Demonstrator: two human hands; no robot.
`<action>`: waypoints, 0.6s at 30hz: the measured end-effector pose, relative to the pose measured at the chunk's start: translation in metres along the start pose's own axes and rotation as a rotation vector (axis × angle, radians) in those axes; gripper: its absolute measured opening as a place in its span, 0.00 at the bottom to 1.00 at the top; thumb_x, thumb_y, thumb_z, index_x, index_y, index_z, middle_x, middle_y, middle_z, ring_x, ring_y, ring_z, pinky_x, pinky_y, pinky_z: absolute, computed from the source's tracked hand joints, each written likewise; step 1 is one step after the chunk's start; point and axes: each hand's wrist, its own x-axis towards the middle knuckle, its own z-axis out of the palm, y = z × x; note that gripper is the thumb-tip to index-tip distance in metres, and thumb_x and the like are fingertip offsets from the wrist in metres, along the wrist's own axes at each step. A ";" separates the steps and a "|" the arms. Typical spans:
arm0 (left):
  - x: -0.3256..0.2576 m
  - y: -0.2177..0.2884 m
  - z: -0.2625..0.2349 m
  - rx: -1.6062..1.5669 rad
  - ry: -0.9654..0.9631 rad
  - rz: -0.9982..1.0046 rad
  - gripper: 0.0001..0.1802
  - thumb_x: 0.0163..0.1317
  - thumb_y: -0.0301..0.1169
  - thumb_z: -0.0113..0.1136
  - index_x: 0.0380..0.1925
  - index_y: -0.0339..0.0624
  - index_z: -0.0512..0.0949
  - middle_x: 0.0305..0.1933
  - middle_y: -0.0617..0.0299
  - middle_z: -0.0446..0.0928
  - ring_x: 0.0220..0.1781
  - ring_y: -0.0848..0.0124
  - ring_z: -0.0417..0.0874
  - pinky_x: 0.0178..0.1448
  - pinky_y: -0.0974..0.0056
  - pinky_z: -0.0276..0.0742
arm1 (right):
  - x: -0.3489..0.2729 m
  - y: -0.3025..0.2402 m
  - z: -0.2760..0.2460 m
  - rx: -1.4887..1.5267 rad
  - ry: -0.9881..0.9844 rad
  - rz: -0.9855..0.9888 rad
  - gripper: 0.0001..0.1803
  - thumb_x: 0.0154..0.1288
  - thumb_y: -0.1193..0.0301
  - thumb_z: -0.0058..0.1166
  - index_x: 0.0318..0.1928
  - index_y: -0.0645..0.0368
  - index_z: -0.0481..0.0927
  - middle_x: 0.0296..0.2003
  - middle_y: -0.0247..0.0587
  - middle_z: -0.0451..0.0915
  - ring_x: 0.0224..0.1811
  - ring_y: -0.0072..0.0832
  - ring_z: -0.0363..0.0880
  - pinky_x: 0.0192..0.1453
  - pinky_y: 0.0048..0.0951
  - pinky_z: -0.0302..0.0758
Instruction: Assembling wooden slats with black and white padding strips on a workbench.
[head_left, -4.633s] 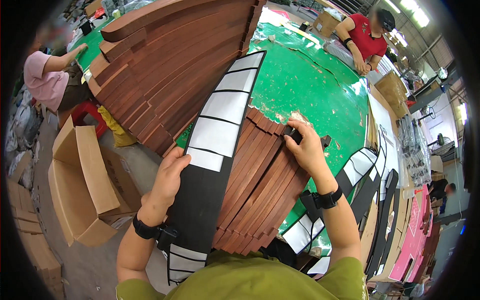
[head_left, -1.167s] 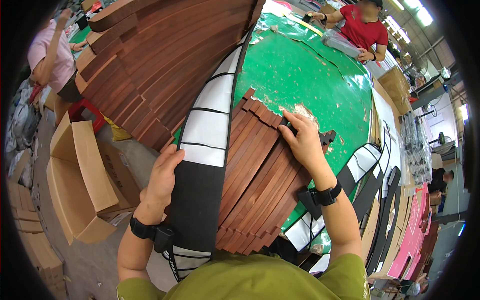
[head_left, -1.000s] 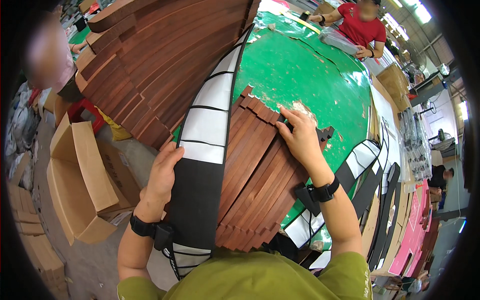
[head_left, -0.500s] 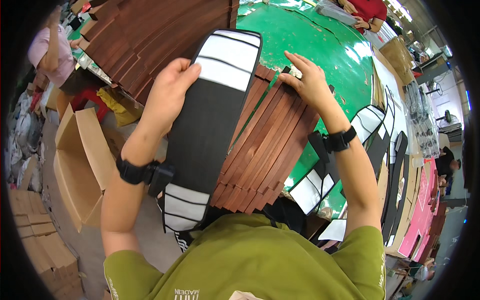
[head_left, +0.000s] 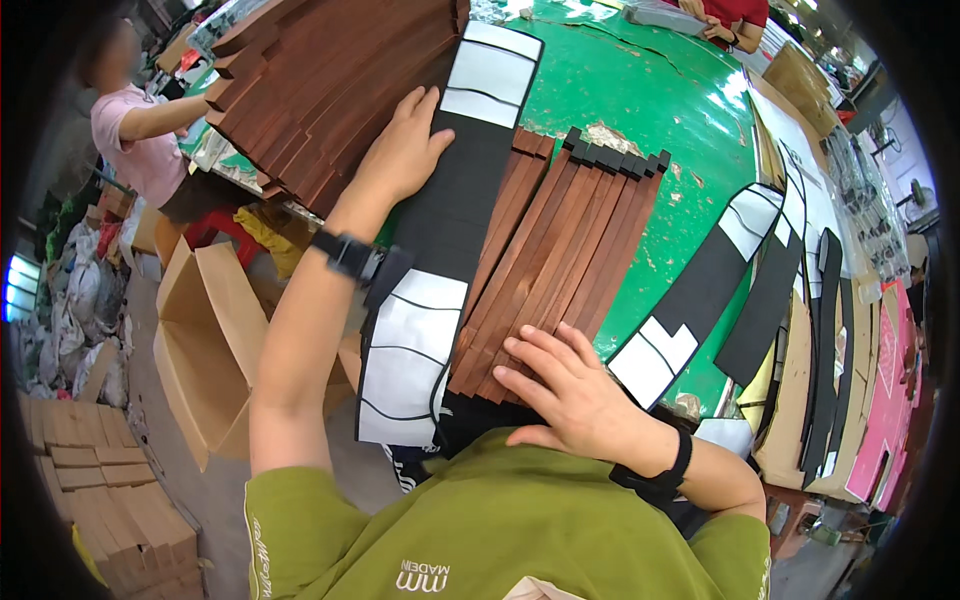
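A row of brown wooden slats (head_left: 560,250) lies side by side on the green table (head_left: 660,110). My right hand (head_left: 565,385) rests flat on their near ends, fingers spread. A long black strip with white panels (head_left: 445,225) lies along the slats' left side, its near end hanging over the table edge. My left hand (head_left: 400,150) presses flat on the strip's black middle, next to a big stack of brown slats (head_left: 330,80). Neither hand grips anything.
More black-and-white strips (head_left: 700,300) lie at the right, with cardboard and pink sheets (head_left: 885,390) beyond. An open cardboard box (head_left: 205,340) stands on the floor at left. A person in pink (head_left: 140,130) works at left; another in red (head_left: 725,15) across the table.
My right hand has slid from the far ends of the slats to their near ends. My left hand moved up the strip toward its far part. The view tilted downward.
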 end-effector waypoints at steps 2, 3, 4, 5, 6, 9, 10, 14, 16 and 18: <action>-0.026 0.021 -0.038 -0.031 -0.221 0.085 0.38 0.70 0.43 0.60 0.75 0.40 0.62 0.80 0.41 0.56 0.80 0.47 0.60 0.79 0.55 0.59 | 0.003 0.000 0.012 -0.069 -0.005 0.006 0.43 0.57 0.47 0.67 0.66 0.62 0.72 0.68 0.52 0.67 0.75 0.48 0.60 0.77 0.57 0.56; -0.046 0.036 -0.060 -0.041 -0.306 0.115 0.40 0.67 0.42 0.63 0.75 0.40 0.61 0.81 0.41 0.54 0.81 0.48 0.58 0.80 0.55 0.57 | 0.007 -0.002 0.015 -0.069 0.004 0.003 0.43 0.57 0.47 0.67 0.66 0.62 0.72 0.68 0.52 0.67 0.75 0.48 0.60 0.77 0.57 0.56; -0.069 0.050 -0.076 -0.029 -0.376 0.143 0.43 0.64 0.42 0.67 0.75 0.40 0.62 0.81 0.42 0.54 0.81 0.46 0.56 0.81 0.53 0.55 | 0.011 -0.004 0.018 -0.090 0.011 0.042 0.44 0.56 0.47 0.67 0.66 0.63 0.72 0.68 0.52 0.67 0.75 0.48 0.60 0.77 0.56 0.56; -0.094 0.064 -0.093 -0.004 -0.483 0.152 0.47 0.60 0.43 0.70 0.76 0.44 0.60 0.82 0.44 0.51 0.82 0.45 0.53 0.81 0.45 0.53 | 0.016 -0.005 0.020 -0.108 0.017 0.071 0.45 0.56 0.47 0.67 0.66 0.65 0.71 0.68 0.52 0.67 0.74 0.48 0.61 0.77 0.56 0.56; -0.119 0.082 -0.108 0.060 -0.620 0.152 0.52 0.57 0.47 0.73 0.78 0.48 0.58 0.84 0.45 0.46 0.83 0.42 0.49 0.79 0.34 0.51 | 0.020 -0.009 0.024 -0.109 0.020 0.061 0.45 0.56 0.47 0.67 0.66 0.65 0.71 0.68 0.52 0.67 0.74 0.48 0.61 0.77 0.56 0.56; -0.200 0.098 -0.109 0.187 -0.801 0.112 0.64 0.49 0.63 0.73 0.79 0.46 0.52 0.84 0.46 0.42 0.84 0.38 0.41 0.74 0.21 0.46 | 0.032 -0.018 0.035 -0.141 0.048 0.032 0.46 0.56 0.48 0.68 0.67 0.67 0.70 0.68 0.53 0.67 0.74 0.48 0.61 0.77 0.54 0.57; -0.220 0.099 -0.102 0.261 -0.796 0.124 0.66 0.48 0.63 0.73 0.78 0.41 0.51 0.84 0.45 0.44 0.84 0.38 0.42 0.73 0.20 0.46 | 0.036 -0.020 0.040 -0.152 0.037 0.027 0.46 0.56 0.49 0.68 0.67 0.67 0.70 0.67 0.54 0.67 0.73 0.49 0.62 0.77 0.54 0.57; -0.248 0.088 -0.074 0.241 -0.529 0.097 0.58 0.48 0.47 0.78 0.76 0.41 0.57 0.83 0.50 0.49 0.84 0.46 0.46 0.72 0.22 0.52 | 0.045 -0.021 0.058 -0.290 0.044 0.005 0.41 0.60 0.52 0.65 0.67 0.64 0.71 0.67 0.50 0.68 0.71 0.47 0.65 0.75 0.52 0.60; -0.248 0.071 -0.065 0.265 -0.464 0.136 0.56 0.49 0.45 0.77 0.75 0.42 0.58 0.83 0.52 0.50 0.84 0.48 0.48 0.73 0.24 0.53 | 0.045 -0.022 0.062 -0.379 0.092 0.028 0.34 0.64 0.55 0.62 0.66 0.61 0.73 0.67 0.46 0.70 0.70 0.44 0.67 0.73 0.51 0.63; -0.240 0.061 -0.068 0.257 -0.455 0.200 0.54 0.49 0.41 0.78 0.75 0.46 0.59 0.82 0.57 0.53 0.83 0.53 0.51 0.75 0.28 0.54 | 0.044 -0.021 0.061 -0.395 0.084 0.003 0.33 0.64 0.55 0.61 0.65 0.61 0.74 0.66 0.46 0.71 0.70 0.43 0.67 0.73 0.51 0.64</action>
